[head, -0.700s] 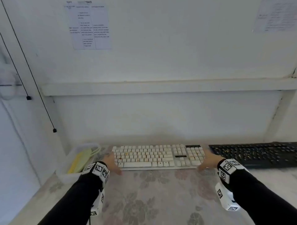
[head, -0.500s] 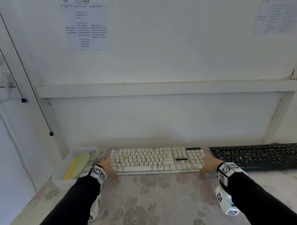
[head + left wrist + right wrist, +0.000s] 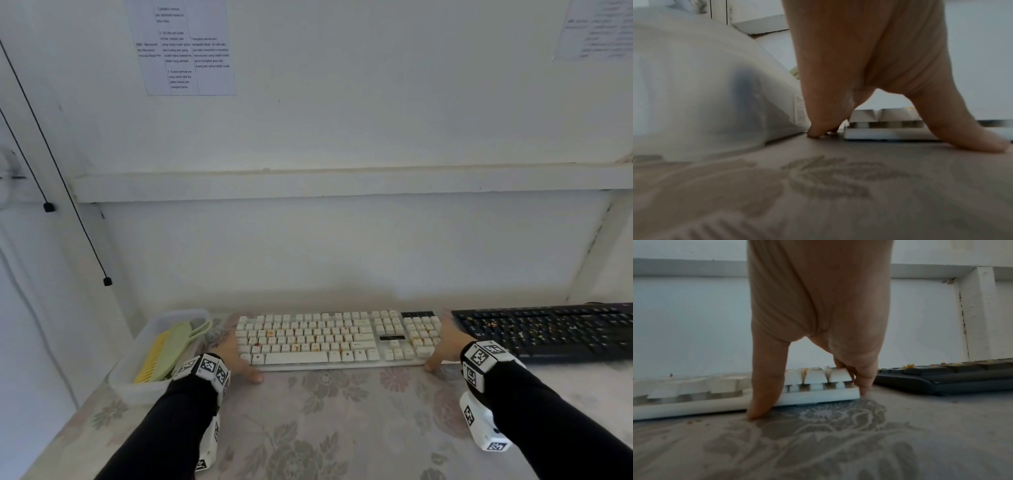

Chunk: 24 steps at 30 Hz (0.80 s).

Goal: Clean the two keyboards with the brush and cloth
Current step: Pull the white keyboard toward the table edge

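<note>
A white keyboard [image 3: 325, 339] with orange stains on its keys lies on the flowered tablecloth. My left hand [image 3: 239, 358] grips its left end, thumb [image 3: 972, 138] on the cloth at the front edge and fingers [image 3: 818, 128] down its side. My right hand [image 3: 442, 346] grips the right end [image 3: 838, 391] the same way, thumb [image 3: 764, 394] in front. To the right lies a black keyboard [image 3: 548, 332] strewn with crumbs. A green brush [image 3: 164, 353] with yellow bristles lies in a translucent bin [image 3: 137, 387] at the left. I cannot make out a cloth.
The white wall and a ledge [image 3: 342, 185] stand close behind the keyboards. Two black cords [image 3: 68, 192] hang along the left wall. The flowered tablecloth [image 3: 342, 428] stretches between the white keyboard and me, with a few crumbs [image 3: 694, 422] on it.
Both hands have stayed on the white keyboard's ends. The keyboard seems to have slid slightly toward me against the black one, and my view has tilted a little.
</note>
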{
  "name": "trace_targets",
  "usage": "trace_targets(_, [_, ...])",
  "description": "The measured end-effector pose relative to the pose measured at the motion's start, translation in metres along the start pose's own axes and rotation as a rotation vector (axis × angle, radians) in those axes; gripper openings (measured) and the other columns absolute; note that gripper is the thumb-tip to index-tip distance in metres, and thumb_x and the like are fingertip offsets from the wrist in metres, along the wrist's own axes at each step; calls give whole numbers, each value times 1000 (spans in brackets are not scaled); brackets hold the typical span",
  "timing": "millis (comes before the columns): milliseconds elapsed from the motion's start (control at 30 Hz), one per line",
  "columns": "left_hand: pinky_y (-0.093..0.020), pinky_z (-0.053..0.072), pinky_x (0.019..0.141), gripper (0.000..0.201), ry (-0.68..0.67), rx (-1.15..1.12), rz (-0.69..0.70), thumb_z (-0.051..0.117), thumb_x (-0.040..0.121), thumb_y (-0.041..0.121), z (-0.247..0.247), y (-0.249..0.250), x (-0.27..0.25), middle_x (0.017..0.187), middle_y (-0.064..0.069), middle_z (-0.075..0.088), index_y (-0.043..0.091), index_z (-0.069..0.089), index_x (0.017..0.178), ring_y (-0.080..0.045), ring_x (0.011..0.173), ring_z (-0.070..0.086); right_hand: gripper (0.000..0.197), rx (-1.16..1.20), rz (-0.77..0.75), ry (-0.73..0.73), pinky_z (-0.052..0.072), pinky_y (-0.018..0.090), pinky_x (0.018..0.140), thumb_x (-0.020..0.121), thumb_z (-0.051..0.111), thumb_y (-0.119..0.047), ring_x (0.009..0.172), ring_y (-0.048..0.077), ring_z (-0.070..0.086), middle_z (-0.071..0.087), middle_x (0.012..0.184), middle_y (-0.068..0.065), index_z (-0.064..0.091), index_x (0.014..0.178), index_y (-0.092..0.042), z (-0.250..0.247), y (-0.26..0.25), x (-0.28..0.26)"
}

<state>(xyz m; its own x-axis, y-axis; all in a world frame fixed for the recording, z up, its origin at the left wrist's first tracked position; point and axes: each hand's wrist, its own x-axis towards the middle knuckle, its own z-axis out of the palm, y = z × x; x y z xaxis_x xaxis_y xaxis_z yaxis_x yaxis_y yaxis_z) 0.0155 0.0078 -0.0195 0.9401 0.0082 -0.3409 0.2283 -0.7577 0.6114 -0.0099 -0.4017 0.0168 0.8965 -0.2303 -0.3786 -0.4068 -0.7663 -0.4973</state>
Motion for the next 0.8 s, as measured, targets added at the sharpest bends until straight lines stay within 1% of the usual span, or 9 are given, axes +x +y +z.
trace_targets(67, [-35, 18, 117, 120, 2, -38, -13, 88, 62, 14, 0, -1, 3, 155, -8, 24, 8, 6, 150, -24, 144, 21, 130, -5, 0, 13, 30, 40, 112, 59, 85, -5, 140, 31, 24, 17, 154, 14, -10, 148, -10, 0, -1, 1])
trace_targets(200, [-31, 21, 115, 110, -1, -102, -30, 84, 66, 7, -1, 4, -4, 151, -8, 30, 6, 11, 148, -23, 142, 25, 107, -104, 58, 37, 36, 33, 107, 64, 86, -18, 134, 28, 36, 35, 146, 13, 18, 145, -2, -2, -5, 0])
trace_targets(233, [-33, 21, 116, 115, -9, -108, -25, 88, 61, 11, -3, 6, -9, 151, -8, 31, 6, 12, 148, -23, 142, 26, 103, -122, 69, 52, 37, 33, 106, 64, 85, -21, 133, 28, 38, 38, 145, 13, 22, 143, -2, -2, -5, 0])
trace_targets(300, [-38, 22, 117, 142, 2, -81, -13, 95, 33, 37, -4, -1, -1, 150, -6, 34, 9, 17, 147, -22, 140, 29, 99, -139, 80, 74, 39, 32, 104, 65, 85, -23, 131, 27, 40, 41, 143, 12, 27, 141, -3, -2, -4, 2])
trace_targets(367, [-42, 24, 117, 156, -10, -56, 1, 88, 12, 51, 2, -27, 32, 148, -3, 38, 11, 21, 147, -22, 139, 33, 93, -158, 77, 97, 40, 30, 103, 66, 84, -25, 130, 26, 41, 42, 141, 11, 30, 139, -2, -2, -4, 1])
trace_targets(467, [-43, 27, 116, 153, -11, -20, 11, 87, 9, 47, 5, -40, 50, 144, 0, 43, 14, 26, 145, -20, 136, 37, 87, -194, 71, 95, 41, 28, 99, 66, 84, -24, 128, 24, 43, 45, 138, 10, 36, 135, -3, -3, -5, -2])
trace_targets(533, [-43, 31, 114, 155, 0, -27, 24, 88, 6, 52, 6, -41, 50, 142, 0, 47, 16, 29, 144, -19, 133, 41, 85, -203, 64, 78, 43, 29, 98, 62, 86, -22, 124, 24, 46, 48, 134, 9, 42, 131, -4, -5, -6, -7])
trace_targets(667, [-43, 31, 113, 146, 65, -32, 29, 87, 13, 39, 3, -13, 11, 139, 0, 47, 16, 25, 143, -21, 132, 41, 91, -173, 54, 119, 42, 30, 100, 61, 87, -21, 126, 25, 44, 47, 135, 10, 36, 134, -2, -11, 1, -17])
trace_targets(800, [-41, 32, 112, 118, 81, -19, 27, 92, 38, 14, 5, 12, -31, 134, -1, 50, 14, 33, 139, -22, 131, 42, 89, -159, 39, 154, 42, 30, 96, 59, 88, -20, 122, 26, 47, 49, 130, 11, 37, 130, -2, -19, 13, -30])
